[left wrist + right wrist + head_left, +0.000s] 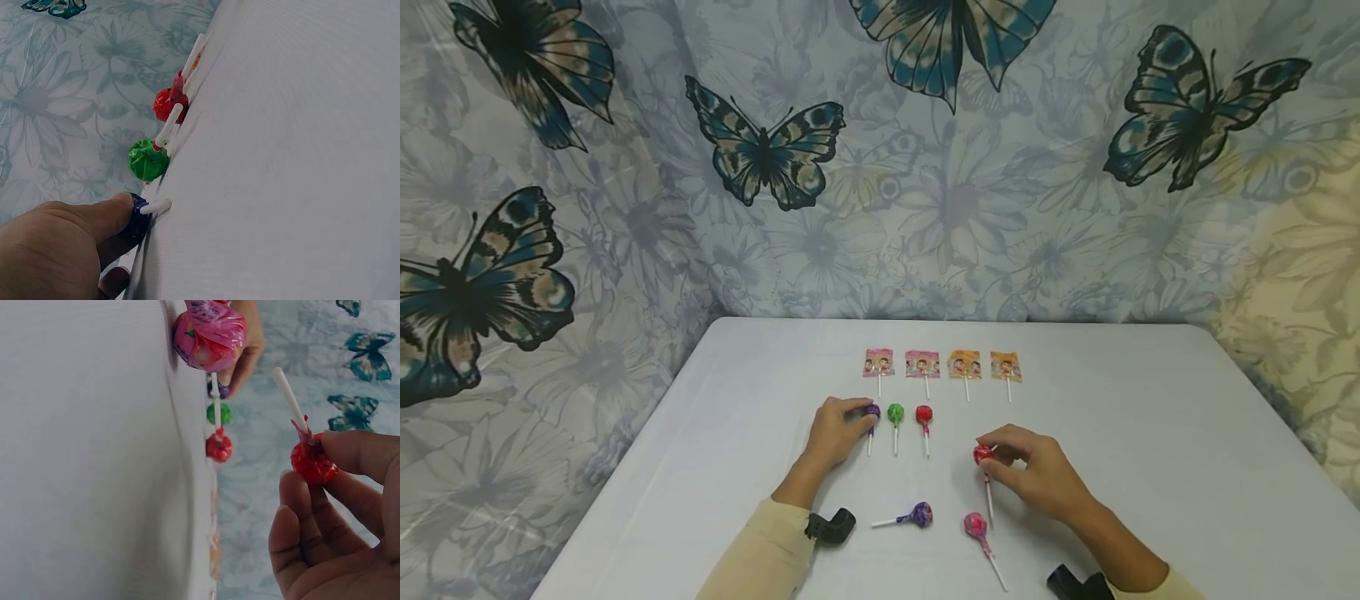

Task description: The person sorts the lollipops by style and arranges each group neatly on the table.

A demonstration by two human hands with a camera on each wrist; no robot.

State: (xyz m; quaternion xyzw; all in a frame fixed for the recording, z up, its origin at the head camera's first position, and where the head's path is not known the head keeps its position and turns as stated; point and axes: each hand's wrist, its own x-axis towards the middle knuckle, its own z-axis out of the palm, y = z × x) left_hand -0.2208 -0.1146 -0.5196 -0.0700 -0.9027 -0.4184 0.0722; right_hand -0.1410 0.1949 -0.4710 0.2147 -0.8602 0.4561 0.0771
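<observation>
My left hand [835,432] pinches the head of a purple lollipop [139,215] between thumb and fingers, at the left end of a short row. Beside it in that row lie a green lollipop [896,413] and a red lollipop [924,414], sticks toward me. A second red lollipop [312,461] is pinched by its head in my right hand [1037,471], its stick pointing toward me. Nearer me, a purple lollipop [921,515] lies sideways with its stick to the left. A pink lollipop [975,524] lies just below the right hand's lollipop.
Behind the row, several flat lollipops in pink wrappers [922,364] and orange wrappers [965,364] form another line. The white table [760,358] ends at a butterfly-patterned cloth [955,208]. A black wrist mount [831,527] sits on the left sleeve.
</observation>
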